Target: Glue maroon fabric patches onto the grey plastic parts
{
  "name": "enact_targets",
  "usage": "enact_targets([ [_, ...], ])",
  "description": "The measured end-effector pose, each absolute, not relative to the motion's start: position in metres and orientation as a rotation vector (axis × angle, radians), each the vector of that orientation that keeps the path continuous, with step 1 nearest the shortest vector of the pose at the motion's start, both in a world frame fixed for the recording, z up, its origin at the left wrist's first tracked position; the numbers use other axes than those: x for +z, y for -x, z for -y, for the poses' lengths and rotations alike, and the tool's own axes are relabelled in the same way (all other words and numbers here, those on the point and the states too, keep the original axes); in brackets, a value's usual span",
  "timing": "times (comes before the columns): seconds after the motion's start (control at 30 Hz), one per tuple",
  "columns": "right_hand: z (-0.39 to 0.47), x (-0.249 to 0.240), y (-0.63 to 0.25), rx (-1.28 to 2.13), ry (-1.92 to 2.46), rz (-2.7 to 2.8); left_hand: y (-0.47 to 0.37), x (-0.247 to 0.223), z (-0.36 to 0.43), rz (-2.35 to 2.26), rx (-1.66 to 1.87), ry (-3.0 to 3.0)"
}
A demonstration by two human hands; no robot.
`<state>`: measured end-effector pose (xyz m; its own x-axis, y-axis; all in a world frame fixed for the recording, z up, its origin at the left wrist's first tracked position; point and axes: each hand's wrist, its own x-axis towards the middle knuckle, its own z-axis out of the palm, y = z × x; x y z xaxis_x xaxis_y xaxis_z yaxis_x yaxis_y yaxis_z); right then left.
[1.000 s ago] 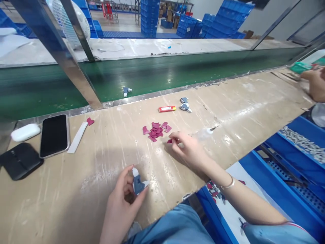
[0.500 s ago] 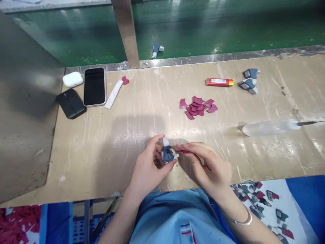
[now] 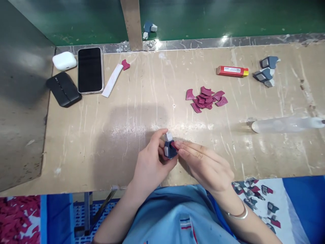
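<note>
Clamping navy pc [image 3: 172,154] in L grip [image 3: 149,164], maroon chip [image 3: 174,145] in R grip [image 3: 208,166], prob. light, stiff, best held by edges.

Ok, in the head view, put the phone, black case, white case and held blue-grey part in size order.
Largest to smallest:
Phone
Black case
White case, held blue-grey part: too alike to rank; the part is partly hidden

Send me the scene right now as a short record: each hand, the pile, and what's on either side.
Left hand: holds a blue-grey part
Right hand: pinches a maroon piece at that part
Pile: maroon pieces, beyond the hands
Right side: red yellow-ended item, more blue-grey parts, translucent bottle
Left side: phone, white case, white strip
</note>
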<state>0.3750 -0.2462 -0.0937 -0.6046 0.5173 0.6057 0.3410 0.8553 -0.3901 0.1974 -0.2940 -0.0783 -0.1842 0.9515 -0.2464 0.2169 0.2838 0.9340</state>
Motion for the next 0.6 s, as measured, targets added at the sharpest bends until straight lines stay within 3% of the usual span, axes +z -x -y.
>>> enact_targets([
  [0.33, 0.248, -0.09, -0.37, 0.348, 0.646, 2.253, -0.202, -0.081, 0.296, -1.725, 0.968, -1.215],
  [0.6, 0.246, -0.094, -0.358, 0.61, 0.826, 2.039, -0.201, -0.083, 0.298, -1.742, 0.945, -1.255],
])
